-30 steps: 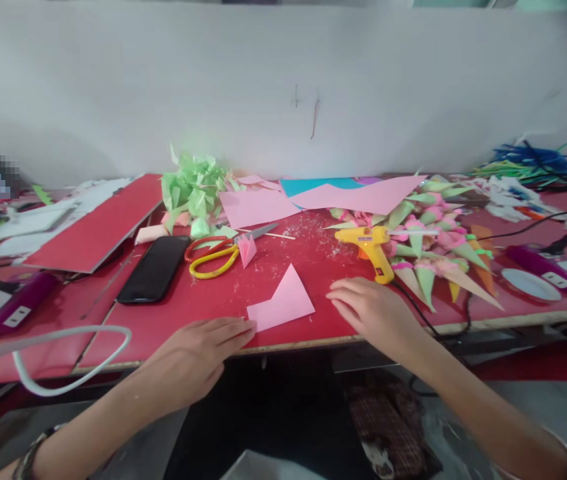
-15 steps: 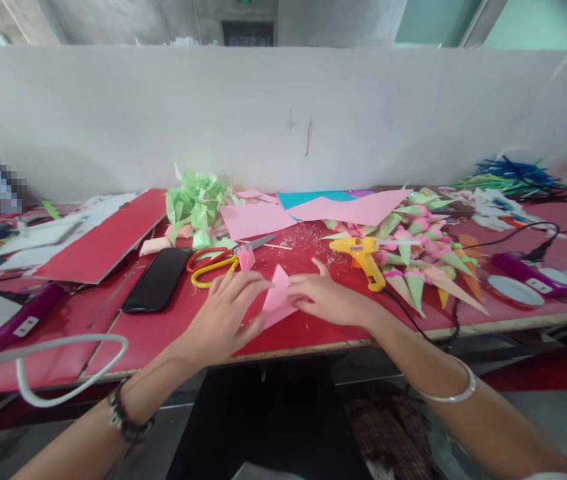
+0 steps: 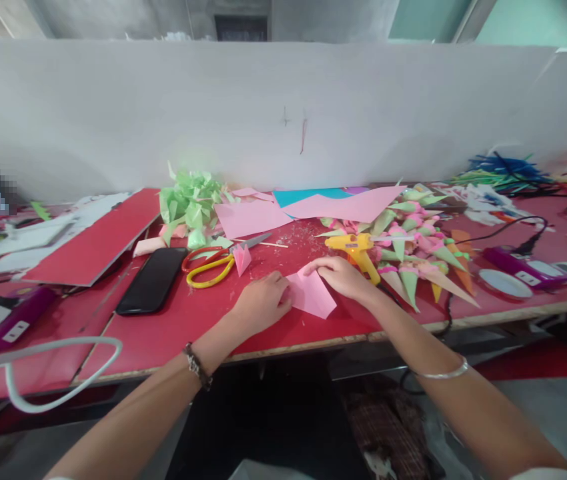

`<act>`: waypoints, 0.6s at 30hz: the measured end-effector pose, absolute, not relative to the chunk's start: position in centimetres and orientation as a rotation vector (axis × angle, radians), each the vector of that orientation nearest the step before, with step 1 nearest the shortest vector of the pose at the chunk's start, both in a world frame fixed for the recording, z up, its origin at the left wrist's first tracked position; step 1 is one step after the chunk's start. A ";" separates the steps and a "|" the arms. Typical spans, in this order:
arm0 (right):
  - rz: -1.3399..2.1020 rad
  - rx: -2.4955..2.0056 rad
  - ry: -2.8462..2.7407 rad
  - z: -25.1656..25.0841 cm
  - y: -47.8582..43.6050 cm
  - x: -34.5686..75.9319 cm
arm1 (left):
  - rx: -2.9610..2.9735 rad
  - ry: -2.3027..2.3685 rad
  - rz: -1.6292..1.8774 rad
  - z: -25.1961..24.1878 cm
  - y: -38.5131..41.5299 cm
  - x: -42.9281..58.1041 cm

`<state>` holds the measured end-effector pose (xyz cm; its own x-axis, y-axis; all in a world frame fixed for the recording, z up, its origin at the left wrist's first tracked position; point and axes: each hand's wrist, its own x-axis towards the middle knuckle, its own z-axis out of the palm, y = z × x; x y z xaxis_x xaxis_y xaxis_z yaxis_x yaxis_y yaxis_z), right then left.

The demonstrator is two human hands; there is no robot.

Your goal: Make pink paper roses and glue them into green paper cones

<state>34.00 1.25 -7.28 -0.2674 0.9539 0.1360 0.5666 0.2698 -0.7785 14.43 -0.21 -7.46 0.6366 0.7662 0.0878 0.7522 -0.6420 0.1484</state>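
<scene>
A sheet of pink paper with creases lies on the red table in front of me. My left hand has its fingers curled over the paper's left edge. At the upper right edge, my right hand pinches the same sheet between thumb and bent fingers. A small folded pink paper piece stands left of the sheet, against the scissors with red and yellow handles. Just beyond my right hand rests a yellow glue gun.
A black phone lies at left, near crumpled green tissue paper and a red board. Pink and green paper cones are heaped at right, beside a purple power strip. A white cable loops over the front left edge.
The pink paper has gone from a folded, raised shape to a flatter, more open sheet farther right. Both hands have shifted right with it, the left hand's fingers curling in.
</scene>
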 end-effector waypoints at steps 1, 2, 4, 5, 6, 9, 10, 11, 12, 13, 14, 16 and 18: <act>0.818 -1.394 -1.888 -7.4 1.1 34.0 | 2.766 1.266 0.216 -7.5 0.1 14.6; 0.811 -1.415 -1.853 -7.5 0.8 33.9 | 2.784 1.247 0.215 -7.6 0.3 14.8; 0.797 -1.455 -1.801 -7.7 0.3 33.7 | 2.817 1.212 0.215 -7.9 0.9 15.1; 0.788 -1.477 -1.780 -7.8 0.1 33.5 | 2.829 1.206 0.212 -8.0 1.0 15.2; 0.777 -1.500 -1.760 -8.0 0.0 33.4 | 2.843 1.204 0.205 -8.2 1.2 15.3; 0.743 -1.551 -1.723 -8.7 -0.5 33.1 | 2.888 1.226 0.167 -8.4 1.1 15.5; 0.722 -1.563 -1.720 -8.9 -0.6 33.0 | 2.902 1.236 0.151 -8.4 1.0 15.6; 0.695 -1.574 -1.722 -9.2 -0.7 32.9 | 2.911 1.249 0.133 -8.3 0.9 15.7; 0.663 -1.585 -1.734 -9.4 -0.8 32.8 | 2.915 1.266 0.114 -8.2 0.8 15.8; 0.625 -1.595 -1.751 -9.5 -0.9 32.7 | 2.912 1.283 0.093 -8.1 0.7 16.0; 0.578 -1.604 -1.773 -9.7 -1.1 32.6 | 2.905 1.298 0.074 -7.9 0.6 16.1; 0.476 -1.625 -1.828 -9.8 -1.4 32.4 | 2.883 1.329 0.049 -7.8 0.5 16.4; 0.373 -1.659 -1.880 -9.7 -1.6 32.1 | 2.864 1.355 0.039 -7.7 0.4 16.6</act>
